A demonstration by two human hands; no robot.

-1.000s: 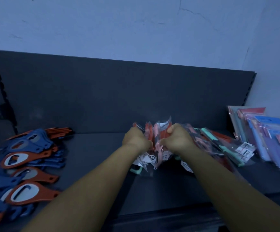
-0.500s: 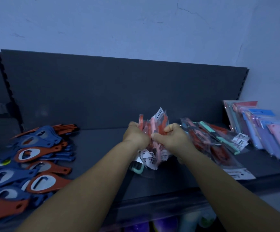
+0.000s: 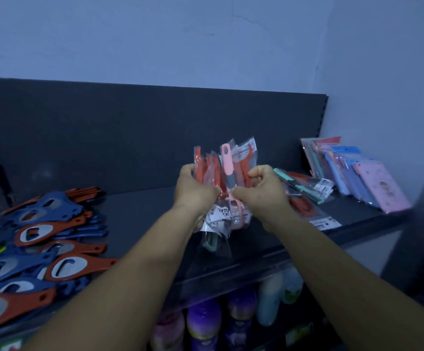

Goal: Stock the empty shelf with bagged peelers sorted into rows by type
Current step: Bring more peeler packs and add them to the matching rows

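You hold a bundle (image 3: 224,173) of bagged peelers in both hands, up above the middle of the shelf (image 3: 140,211), not resting on it. Left hand (image 3: 193,188) grips the bundle's left side, fingers curled round the bags. Right hand (image 3: 261,188) grips the right side, thumb and fingers pinched in at the middle. Both forearms reach forward and a bit upward from near, wrists close together, knuckles toward the camera.

Handling, as a guess: light stuff, thin clear plastic bags, slick against each other, so the bundle likely wants to fan out or slide. The tops are already splayed. The peelers inside look stiff; the bags are floppy, with paper labels (image 3: 218,219) hanging below your hands. A teal peeler (image 3: 212,243) sags lowest in its bag and looks like the first thing that could drop. Best hold is round the handles at the middle, where you have it, not on the loose bag edges. Not fragile, probably, but blades could snag the film.

Colours in the bundle are mixed: red, a pink handle (image 3: 227,160), teal. Sorting by type isn't done for these.

To the right on the shelf lies a pile of peelers (image 3: 304,196), already laid down, overlapping. Far right, pastel packets (image 3: 372,183) lean in a row. Left side, bottle openers (image 3: 41,239) in blue and orange. Bottles (image 3: 203,323) on the shelf below.
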